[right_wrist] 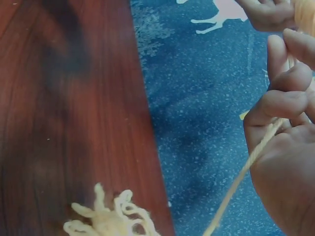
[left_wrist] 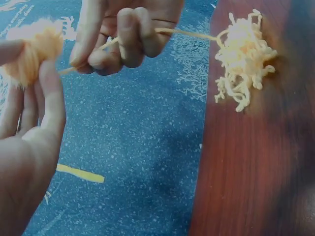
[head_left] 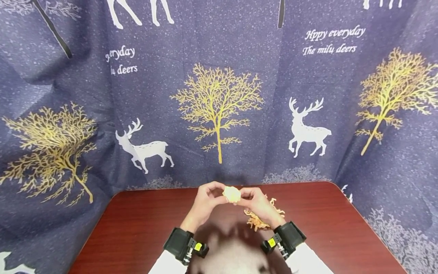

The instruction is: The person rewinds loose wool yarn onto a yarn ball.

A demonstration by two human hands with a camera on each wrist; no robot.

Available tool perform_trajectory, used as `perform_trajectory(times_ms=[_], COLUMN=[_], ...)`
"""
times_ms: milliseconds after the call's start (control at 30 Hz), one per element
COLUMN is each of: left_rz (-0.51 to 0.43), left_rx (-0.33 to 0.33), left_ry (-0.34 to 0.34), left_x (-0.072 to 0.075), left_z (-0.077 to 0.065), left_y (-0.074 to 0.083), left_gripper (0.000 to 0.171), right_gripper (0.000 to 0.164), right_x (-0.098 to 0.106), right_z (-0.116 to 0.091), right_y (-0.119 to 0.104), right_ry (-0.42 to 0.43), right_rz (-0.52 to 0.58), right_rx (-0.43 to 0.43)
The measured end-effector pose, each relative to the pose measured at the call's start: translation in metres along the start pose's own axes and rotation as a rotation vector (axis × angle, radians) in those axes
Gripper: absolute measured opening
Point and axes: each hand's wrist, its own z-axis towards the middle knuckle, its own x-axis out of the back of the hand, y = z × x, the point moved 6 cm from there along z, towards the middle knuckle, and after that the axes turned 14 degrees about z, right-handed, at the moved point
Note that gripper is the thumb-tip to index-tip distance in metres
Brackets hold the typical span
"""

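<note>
A small ball of pale yellow yarn (head_left: 232, 194) is held up over the far part of the table. My left hand (head_left: 204, 203) pinches it between thumb and fingers; the left wrist view shows the wound strands of the yarn ball (left_wrist: 34, 51) closely. Just right of it, my right hand (head_left: 258, 207) grips the yarn strand (left_wrist: 189, 34) that leads off the ball, fingers curled round it. From the right hand the strand (right_wrist: 241, 177) runs down to a loose, tangled heap of yarn (left_wrist: 243, 56) on the table, partly hidden in the head view behind the right wrist.
The reddish-brown wooden table (head_left: 137, 224) has rounded far corners. A dark blue cloth (head_left: 232, 45) printed with deer and trees hangs behind it and on both sides. Black bands with small cameras (head_left: 202, 249) sit on both wrists.
</note>
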Motion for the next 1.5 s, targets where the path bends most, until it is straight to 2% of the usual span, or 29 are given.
perform_trajectory(times_ms=[100, 167, 233, 300, 367, 433, 500, 533, 633, 700, 833, 967, 1100, 1233, 1367, 1500], left_rz=[0.031, 0.111, 0.277, 0.493, 0.718, 0.900, 1.008, 1.031, 1.012, 0.975, 0.895, 0.807, 0.695, 0.572, 0.459, 0.365], left_rx=[0.023, 0.031, 0.015, -0.021, -0.064, -0.086, -0.092, -0.083, -0.060, -0.064, -0.106, -0.137, -0.145, -0.166, -0.178, -0.156], left_ry=[0.122, 0.194, 0.255, 0.290, 0.296, 0.261, 0.175, 0.123, -0.036, -0.111, -0.197, -0.254, -0.281, -0.275, -0.239, -0.170], left_x=[0.007, 0.011, 0.014, 0.014, 0.011, 0.006, 0.000, -0.003, -0.010, -0.013, -0.018, -0.022, -0.025, -0.025, -0.022, -0.016], left_z=[0.001, 0.001, 0.001, -0.001, -0.003, -0.006, -0.007, -0.008, -0.009, -0.010, -0.014, -0.015, -0.016, -0.015, -0.011, -0.007], left_y=[-0.003, -0.005, -0.006, -0.005, -0.003, -0.003, -0.005, -0.007, -0.013, -0.015, -0.015, -0.013, -0.007, 0.002, 0.008, 0.010], left_gripper=[0.034, 0.030, 0.027, 0.025, 0.024, 0.023, 0.024, 0.025, 0.025, 0.025, 0.026, 0.025, 0.024, 0.025, 0.025, 0.026], right_gripper=[0.014, 0.015, 0.016, 0.017, 0.017, 0.016, 0.017, 0.017, 0.017, 0.015, 0.013, 0.015, 0.018, 0.022, 0.021, 0.020], right_x=[-0.001, -0.001, -0.001, -0.001, -0.001, -0.002, -0.002, -0.002, -0.002, -0.001, 0.001, 0.002, 0.002, 0.003, 0.006, 0.006], right_z=[-0.005, -0.009, -0.011, -0.012, -0.012, -0.011, -0.009, -0.008, -0.004, -0.001, 0.004, 0.009, 0.013, 0.016, 0.016, 0.012], right_y=[0.001, 0.001, 0.000, -0.001, -0.002, -0.004, -0.005, -0.006, -0.010, -0.013, -0.016, -0.017, -0.014, -0.007, 0.002, 0.007], right_ry=[0.003, 0.003, 0.002, 0.004, 0.002, -0.003, -0.011, -0.015, -0.016, -0.011, 0.006, 0.015, 0.030, 0.050, 0.060, 0.045], right_rz=[-0.045, -0.068, -0.095, -0.115, -0.131, -0.142, -0.148, -0.148, -0.154, -0.159, -0.169, -0.125, -0.078, -0.048, -0.016, 0.018], right_rx=[-0.008, -0.011, -0.001, 0.008, 0.022, 0.036, 0.044, 0.047, 0.041, 0.027, 0.008, 0.013, 0.002, -0.029, -0.045, -0.024])
